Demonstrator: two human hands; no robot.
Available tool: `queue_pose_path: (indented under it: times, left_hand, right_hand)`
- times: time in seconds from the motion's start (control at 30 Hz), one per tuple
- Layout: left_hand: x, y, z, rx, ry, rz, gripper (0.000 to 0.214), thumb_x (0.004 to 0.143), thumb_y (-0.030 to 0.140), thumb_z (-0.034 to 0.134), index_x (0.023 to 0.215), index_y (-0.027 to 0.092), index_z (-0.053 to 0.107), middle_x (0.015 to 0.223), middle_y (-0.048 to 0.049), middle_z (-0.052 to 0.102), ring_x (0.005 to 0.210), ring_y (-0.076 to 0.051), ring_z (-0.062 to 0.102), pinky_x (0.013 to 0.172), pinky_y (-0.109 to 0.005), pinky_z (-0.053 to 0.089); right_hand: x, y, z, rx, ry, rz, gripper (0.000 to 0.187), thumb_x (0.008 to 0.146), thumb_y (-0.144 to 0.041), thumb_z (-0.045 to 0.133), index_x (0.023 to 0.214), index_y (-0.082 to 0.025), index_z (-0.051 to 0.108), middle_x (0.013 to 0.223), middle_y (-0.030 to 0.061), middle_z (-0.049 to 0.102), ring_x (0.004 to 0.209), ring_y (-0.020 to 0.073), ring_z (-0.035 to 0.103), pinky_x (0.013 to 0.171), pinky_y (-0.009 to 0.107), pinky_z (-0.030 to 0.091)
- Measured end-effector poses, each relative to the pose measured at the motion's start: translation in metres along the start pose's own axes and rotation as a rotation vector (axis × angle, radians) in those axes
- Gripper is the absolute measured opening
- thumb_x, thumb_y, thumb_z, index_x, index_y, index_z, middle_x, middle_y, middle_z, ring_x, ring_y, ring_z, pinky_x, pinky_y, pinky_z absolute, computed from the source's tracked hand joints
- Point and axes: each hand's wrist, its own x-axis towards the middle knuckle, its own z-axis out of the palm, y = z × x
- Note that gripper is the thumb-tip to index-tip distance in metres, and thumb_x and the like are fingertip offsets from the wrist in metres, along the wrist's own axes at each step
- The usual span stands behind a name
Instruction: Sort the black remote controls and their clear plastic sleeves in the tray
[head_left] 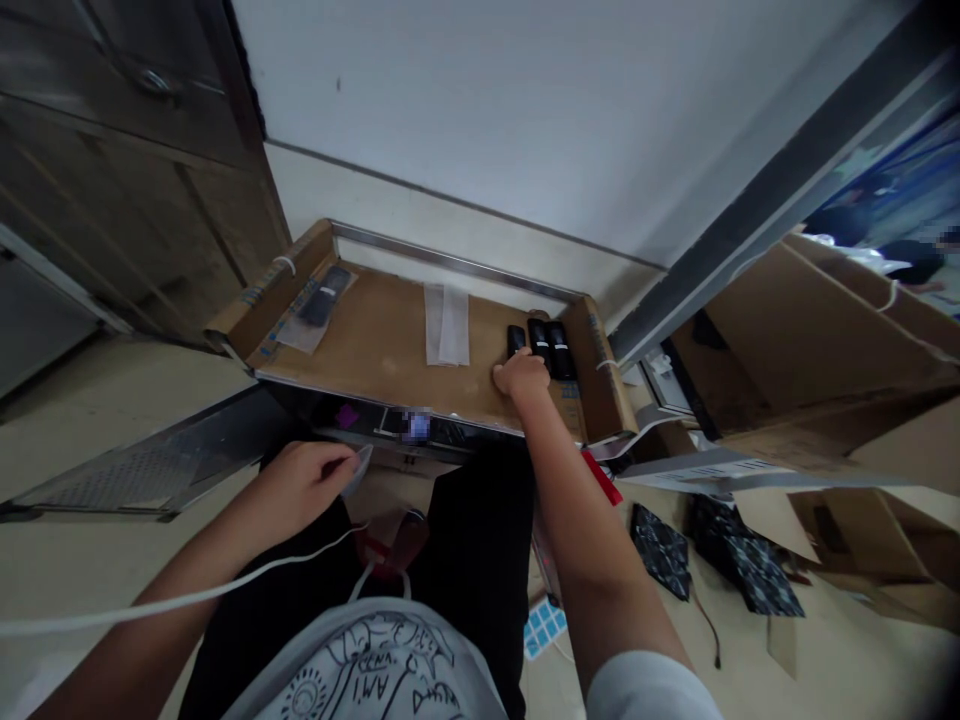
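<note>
My left hand (315, 475) is closed at the front of the cardboard-lined tray, pinching a small translucent plastic bag (358, 470). At the tray's right side, my right hand (523, 374) has its fingers curled over the near end of a black oblong device (516, 338). Right beside it lie two more black devices (550, 348) with small white labels. In the middle of the tray are flat translucent bags (447, 325). Over at the left end, a dark device (326, 292) rests on or in another clear bag (304, 330); which one is unclear.
Raised cardboard sides (596, 365) bound the tray (375, 340), with a wall behind. A white cable (225, 588) crosses my left forearm. Large cardboard boxes (832, 350) stand at the right, dark patterned bags (739, 555) lie on the floor, and a metal door (127, 190) is at left.
</note>
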Motion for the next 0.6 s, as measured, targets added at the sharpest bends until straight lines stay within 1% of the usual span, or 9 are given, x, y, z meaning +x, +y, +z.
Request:
queue_pose_path:
  times: [0.1,0.17,0.23,0.3,0.37,0.4,0.5,0.53,0.6]
  left_hand:
    - [0.016,-0.002,0.022,0.071,-0.099,0.035,0.035,0.093,0.030,0.046,0.070,0.017,0.070,0.062,0.0008,0.064,0.060,-0.012,0.056,0.059,-0.024,0.033]
    - [0.023,-0.005,0.035,0.071,-0.135,0.032,0.035,0.092,0.027,0.045,0.070,0.016,0.071,0.064,-0.0006,0.066,0.061,-0.013,0.056,0.060,-0.025,0.032]
    - [0.027,-0.008,0.047,0.063,-0.150,0.027,0.034,0.091,0.025,0.045,0.072,0.016,0.073,0.066,-0.0022,0.068,0.063,-0.014,0.058,0.061,-0.025,0.032]
    - [0.030,-0.011,0.059,0.059,-0.149,0.020,0.034,0.091,0.025,0.046,0.075,0.016,0.074,0.069,-0.0038,0.070,0.065,-0.016,0.060,0.062,-0.026,0.033]
    - [0.030,-0.014,0.068,0.056,-0.140,0.007,0.033,0.091,0.026,0.048,0.078,0.016,0.076,0.073,-0.0056,0.073,0.067,-0.017,0.062,0.064,-0.027,0.035]
    - [0.030,-0.015,0.071,0.055,-0.136,0.001,0.033,0.092,0.026,0.048,0.079,0.016,0.076,0.075,-0.0064,0.075,0.068,-0.018,0.063,0.065,-0.027,0.035]
    - [0.028,-0.017,0.079,0.075,-0.130,0.009,0.034,0.093,0.026,0.048,0.077,0.016,0.076,0.078,-0.0084,0.076,0.072,-0.019,0.065,0.068,-0.029,0.038]
    - [0.027,-0.018,0.081,0.091,-0.124,0.018,0.034,0.094,0.025,0.048,0.077,0.017,0.076,0.079,-0.0089,0.076,0.073,-0.019,0.066,0.069,-0.029,0.038]
    - [0.025,-0.020,0.085,0.132,-0.102,0.040,0.033,0.094,0.024,0.048,0.078,0.017,0.076,0.082,-0.0097,0.076,0.077,-0.021,0.067,0.073,-0.031,0.040]
  right_hand:
    - [-0.031,0.008,0.006,-0.022,0.045,-0.043,0.067,0.097,-0.026,0.052,0.147,0.013,0.031,0.127,0.0406,0.056,0.116,0.0359,0.066,0.092,0.039,0.054]
    - [-0.049,0.016,0.007,-0.024,0.052,-0.083,0.059,0.097,-0.016,0.045,0.147,0.012,0.031,0.125,0.0398,0.057,0.113,0.0347,0.068,0.090,0.039,0.054]
    - [-0.064,0.028,0.005,0.025,0.028,-0.109,0.051,0.097,-0.014,0.044,0.143,0.007,0.037,0.122,0.0362,0.061,0.110,0.0341,0.069,0.090,0.039,0.054]
    - [-0.081,0.043,0.002,0.174,-0.027,-0.113,0.039,0.098,-0.020,0.048,0.131,0.000,0.048,0.112,0.0293,0.066,0.101,0.0318,0.070,0.085,0.038,0.055]
    - [-0.103,0.062,0.001,0.467,-0.116,-0.114,0.027,0.100,-0.029,0.049,0.117,-0.009,0.055,0.097,0.0186,0.069,0.079,0.0243,0.070,0.069,0.032,0.055]
    - [-0.116,0.071,0.002,0.664,-0.174,-0.125,0.024,0.100,-0.034,0.048,0.111,-0.013,0.055,0.089,0.0124,0.067,0.066,0.0193,0.065,0.058,0.028,0.052]
    - [-0.163,0.096,0.006,1.198,-0.346,-0.150,0.034,0.097,-0.053,0.053,0.099,-0.019,0.054,0.078,0.0004,0.058,0.048,0.0093,0.047,0.041,0.021,0.039]
    - [-0.179,0.103,0.007,1.292,-0.438,-0.156,0.036,0.094,-0.055,0.058,0.098,-0.019,0.055,0.077,-0.0013,0.056,0.048,0.0080,0.044,0.040,0.019,0.038]
    - [-0.205,0.113,0.011,1.334,-0.684,-0.177,0.041,0.089,-0.058,0.065,0.099,-0.019,0.057,0.073,-0.0029,0.055,0.047,0.0065,0.042,0.038,0.018,0.038]
